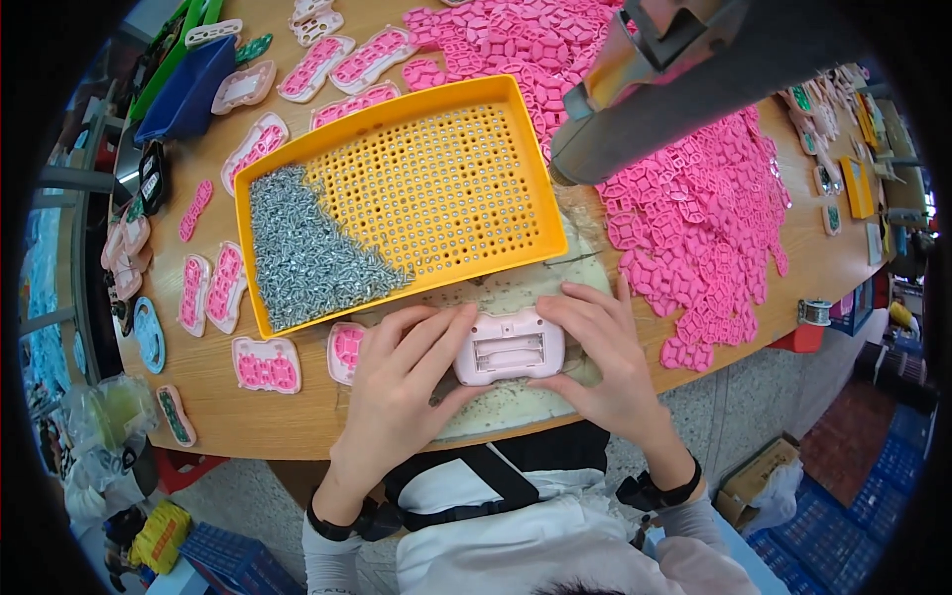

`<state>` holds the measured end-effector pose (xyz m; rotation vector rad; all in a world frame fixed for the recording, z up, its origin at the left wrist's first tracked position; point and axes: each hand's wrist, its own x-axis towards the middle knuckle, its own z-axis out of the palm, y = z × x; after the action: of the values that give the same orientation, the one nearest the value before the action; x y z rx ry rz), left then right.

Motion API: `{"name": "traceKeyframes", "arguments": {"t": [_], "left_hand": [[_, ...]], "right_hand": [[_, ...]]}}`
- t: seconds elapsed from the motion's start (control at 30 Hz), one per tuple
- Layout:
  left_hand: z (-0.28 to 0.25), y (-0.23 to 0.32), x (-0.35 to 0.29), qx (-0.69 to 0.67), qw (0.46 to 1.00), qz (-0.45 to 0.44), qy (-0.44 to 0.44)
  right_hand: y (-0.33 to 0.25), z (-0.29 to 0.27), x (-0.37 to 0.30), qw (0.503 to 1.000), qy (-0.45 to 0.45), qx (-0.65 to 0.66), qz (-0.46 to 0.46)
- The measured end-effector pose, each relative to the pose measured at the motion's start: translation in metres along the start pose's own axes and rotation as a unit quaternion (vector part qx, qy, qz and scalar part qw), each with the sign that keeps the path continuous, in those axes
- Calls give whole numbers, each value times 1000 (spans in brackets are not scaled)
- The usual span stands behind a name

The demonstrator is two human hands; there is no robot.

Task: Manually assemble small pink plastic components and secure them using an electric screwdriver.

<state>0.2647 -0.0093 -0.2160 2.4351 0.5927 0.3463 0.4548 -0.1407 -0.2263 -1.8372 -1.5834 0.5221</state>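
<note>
Both hands meet at the pale pink plastic case (510, 349), which lies just in front of the person, back side up, its battery slot open and facing the camera. The left hand (395, 382) has its grip clamped on the left end, fingertips at the upper edge and thumb below; the right hand (607, 362) has its grip clamped on the right end in much the same way. The case looks light and stiff, probably a little slippery where the plastic is smooth. The thin ribs around the slot seem the fragile part, so the rounded ends are the better place to take hold.

Under it is a pale, stained mat (496, 415) on a wooden counter (312, 421) with a curved front edge. Just beyond the hands sits a yellow tray (540, 228), tilted across the view, with loose screws (307, 260) heaped at its left end and rows of holes over the rest. Left of the tray lie case halves (266, 365) fitted with bright pink pads. A large heap of pink pads (689, 238) spreads to the right, and a dark pole (654, 124) slants above. Farther off are a blue bin (183, 104), the speckled floor (739, 397), a cardboard box (744, 483) and blue crates (813, 531).
</note>
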Motion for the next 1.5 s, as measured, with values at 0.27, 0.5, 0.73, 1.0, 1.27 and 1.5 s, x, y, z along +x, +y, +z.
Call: {"name": "traceKeyframes", "arguments": {"t": [0.27,0.5,0.73,1.0,1.27,1.5], "left_hand": [[-2,0,0,-33,999,-17,6],[-3,-4,4,-31,999,-11,-7],[-4,-2,3,5,1000,8,-7],[0,1,5,74,993,88,-21],[5,0,2,136,978,150,-54],[20,21,26,94,967,232,-49]], "right_hand": [[-1,-3,3,1000,-19,-22,-3],[2,-6,6,999,-39,29,10],[0,-11,10,999,-46,8,7],[-3,-9,9,998,-39,-40,-11],[-8,-61,27,989,-113,65,67],[3,-81,116,900,-15,420,-116]]}}
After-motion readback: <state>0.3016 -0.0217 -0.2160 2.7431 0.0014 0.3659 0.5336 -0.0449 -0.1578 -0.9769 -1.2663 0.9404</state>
